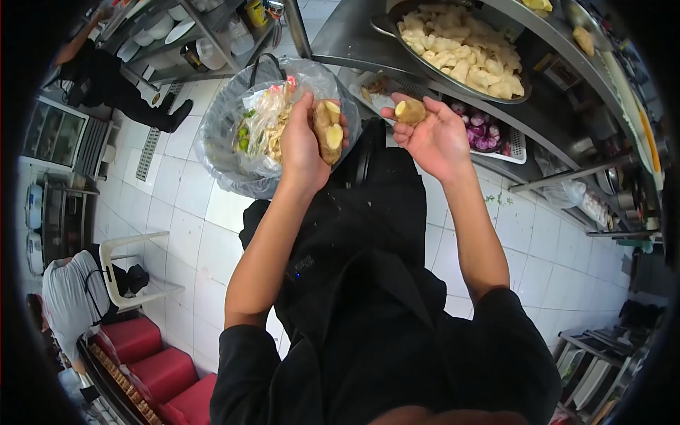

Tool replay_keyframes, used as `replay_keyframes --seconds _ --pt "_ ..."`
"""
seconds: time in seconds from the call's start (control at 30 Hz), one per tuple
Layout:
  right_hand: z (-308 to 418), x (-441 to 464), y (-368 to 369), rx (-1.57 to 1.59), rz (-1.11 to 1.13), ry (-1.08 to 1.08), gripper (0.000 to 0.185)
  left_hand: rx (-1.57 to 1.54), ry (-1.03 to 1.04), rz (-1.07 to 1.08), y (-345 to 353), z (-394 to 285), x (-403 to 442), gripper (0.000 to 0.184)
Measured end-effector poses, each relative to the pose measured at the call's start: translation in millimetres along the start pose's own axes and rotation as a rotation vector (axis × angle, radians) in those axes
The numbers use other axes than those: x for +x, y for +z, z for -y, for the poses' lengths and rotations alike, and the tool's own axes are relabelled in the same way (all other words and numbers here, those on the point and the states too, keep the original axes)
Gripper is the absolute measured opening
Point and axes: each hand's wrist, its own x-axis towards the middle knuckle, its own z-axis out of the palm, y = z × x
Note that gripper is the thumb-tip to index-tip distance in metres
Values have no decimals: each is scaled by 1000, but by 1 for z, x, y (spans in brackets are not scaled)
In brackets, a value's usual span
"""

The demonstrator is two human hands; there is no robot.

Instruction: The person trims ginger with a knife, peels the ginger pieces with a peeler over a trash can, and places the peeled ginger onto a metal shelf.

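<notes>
Several pieces of brown-skinned root (326, 134) with pale cut faces, like ginger or potato, lie in my left hand (301, 145), its fingers curled around them. This hand is over the right part of a bin (234, 180) lined with clear plastic, which holds scraps and crumpled plastic. One smaller piece (411, 111) with a pale cut end rests in my right hand (435, 138), palm up, held at the fingers. Beyond it, a large metal pan (520, 94) on the steel counter holds many pale pieces.
Purple onions (483, 133) sit in a basket under the counter. At the upper left stands a person in black (106, 85) near shelves of bowls. A white chair (117, 273) and red seats (159, 358) are at the lower left.
</notes>
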Motion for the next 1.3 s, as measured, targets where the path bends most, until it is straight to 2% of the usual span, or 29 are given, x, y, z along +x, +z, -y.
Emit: replay_keyframes --seconds 0.13,0.2,0.27,0.33,0.4,0.5,0.57,0.63,0.77,0.83,0.9,0.97,1.03,1.17,1.3 --pt "-4 10 -38 -127 -11 -36 33 -235 -131 110 -8 -3 -5 43" --pt "-10 24 -74 -283 -253 -128 30 -325 -180 152 -13 -2 -7 45" --pt "-16 36 -120 -454 -519 -153 20 -362 -191 183 -17 -1 -9 48" --pt "-22 47 -199 -766 -673 -157 7 -395 -203 218 -22 -1 -11 47" --pt "-29 45 -258 -762 -781 15 7 -389 -190 209 -22 -2 -17 46" --pt "-45 33 -290 -757 -926 216 8 -359 -154 134 -22 -4 -26 44" --pt "-58 34 -302 -821 -972 249 10 -395 -165 103 -29 0 -30 40" --pt "-61 41 -298 -862 -960 281 7 -417 -163 45 -34 2 -32 36" --pt "-60 90 -308 -1013 -1008 233 20 -427 -141 -75 -47 8 -39 31" --pt "-51 106 -276 -1069 -1016 146 26 -413 -134 -109 -50 8 -41 31" --pt "-38 125 -264 -1024 -939 59 36 -419 -138 -97 -50 9 -42 31" --pt "-24 131 -234 -674 -804 -75 51 -452 -137 -88 -51 8 -42 31" --pt "-21 134 -203 -694 -803 -22 59 -441 -128 -100 -47 7 -43 31" --pt "-26 113 -164 -902 -568 37 44 -299 8 -75 -41 9 -41 33" --pt "-24 88 -118 -948 -481 -46 39 -248 84 -52 -40 4 -41 32"
